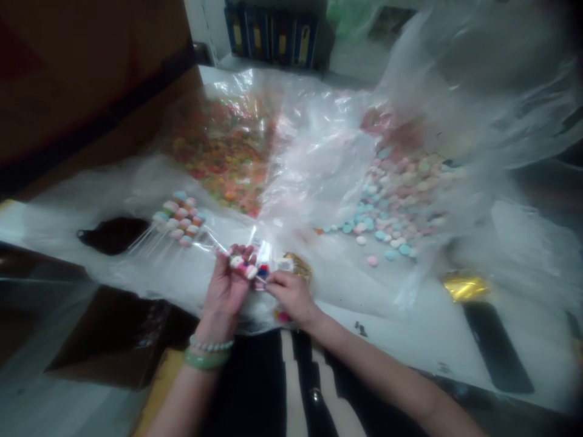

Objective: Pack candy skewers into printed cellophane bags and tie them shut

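Observation:
My left hand (230,282), with a beaded bracelet and a green bangle at the wrist, holds a skewer of white and pink candies (243,267), its fingers curled round it. On the right, my right hand (289,291) pinches something thin and pale beside the candies, perhaps the stick end; blur hides the detail. Small clear wrappers with coloured print (263,261) lie between and behind the hands. To the left rests a bunch of candy skewers (180,218) on white sticks. A gold twist-tie bundle (298,267) sits just behind my right hand.
Orange and green candies (232,158) fill clear plastic at the back left. Pastel candies (396,206) spread over plastic sheeting at the right. A black phone (496,346) and gold foil (465,286) lie far right. A large cardboard box (91,79) stands at the left.

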Action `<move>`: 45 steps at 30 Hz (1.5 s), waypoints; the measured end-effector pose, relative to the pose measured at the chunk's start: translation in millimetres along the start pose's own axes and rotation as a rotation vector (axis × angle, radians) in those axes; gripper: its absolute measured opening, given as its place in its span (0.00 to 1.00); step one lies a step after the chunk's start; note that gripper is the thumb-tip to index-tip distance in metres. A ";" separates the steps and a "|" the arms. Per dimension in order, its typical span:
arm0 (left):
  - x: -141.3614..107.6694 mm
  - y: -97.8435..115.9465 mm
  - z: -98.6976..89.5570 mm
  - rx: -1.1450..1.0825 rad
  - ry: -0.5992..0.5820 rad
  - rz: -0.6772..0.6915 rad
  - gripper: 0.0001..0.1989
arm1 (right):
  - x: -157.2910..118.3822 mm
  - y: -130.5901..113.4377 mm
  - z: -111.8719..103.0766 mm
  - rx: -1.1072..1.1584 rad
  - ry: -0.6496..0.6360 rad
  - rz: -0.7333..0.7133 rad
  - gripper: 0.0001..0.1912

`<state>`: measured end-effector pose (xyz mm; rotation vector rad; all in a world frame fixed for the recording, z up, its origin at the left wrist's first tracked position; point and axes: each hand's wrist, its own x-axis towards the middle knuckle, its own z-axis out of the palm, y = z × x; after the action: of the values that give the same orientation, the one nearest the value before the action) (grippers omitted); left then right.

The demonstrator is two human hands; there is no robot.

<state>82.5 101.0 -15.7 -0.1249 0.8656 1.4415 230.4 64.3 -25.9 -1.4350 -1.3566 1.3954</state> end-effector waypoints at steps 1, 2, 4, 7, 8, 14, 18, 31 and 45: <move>0.0 0.5 0.1 0.000 -0.010 0.008 0.15 | 0.0 -0.5 0.1 0.025 -0.006 0.020 0.05; 0.0 1.1 0.5 -0.002 -0.020 0.018 0.15 | -0.1 -1.0 0.2 0.045 -0.011 0.034 0.05; 0.1 2.5 1.4 -0.002 -0.039 0.040 0.14 | -0.1 -2.4 0.1 0.067 -0.016 0.050 0.05; 0.3 3.0 2.0 0.034 -0.064 0.061 0.13 | 0.4 -4.9 -1.3 0.082 -0.021 0.074 0.05; 0.1 2.3 1.8 0.059 -0.074 0.070 0.12 | 0.6 -5.8 -2.1 0.090 -0.024 0.089 0.05; -3.7 -9.3 -2.2 0.275 -0.100 0.080 0.08 | 1.2 -8.2 -5.6 0.206 -0.064 0.184 0.04; -3.2 -12.3 -2.7 0.291 -0.097 0.031 0.12 | -0.8 -8.1 -6.9 0.300 -0.096 0.257 0.05; -2.5 -10.6 -2.5 0.190 -0.131 -0.101 0.10 | 0.9 1.6 -5.2 0.523 -0.173 0.389 0.09; 3.7 -6.0 -10.2 0.434 -0.040 -0.142 0.18 | 8.3 11.9 -17.6 0.739 -0.222 0.521 0.11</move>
<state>82.9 97.2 -27.5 0.1657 1.0944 1.0946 248.8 73.0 -36.3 -1.1653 -0.4596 2.1469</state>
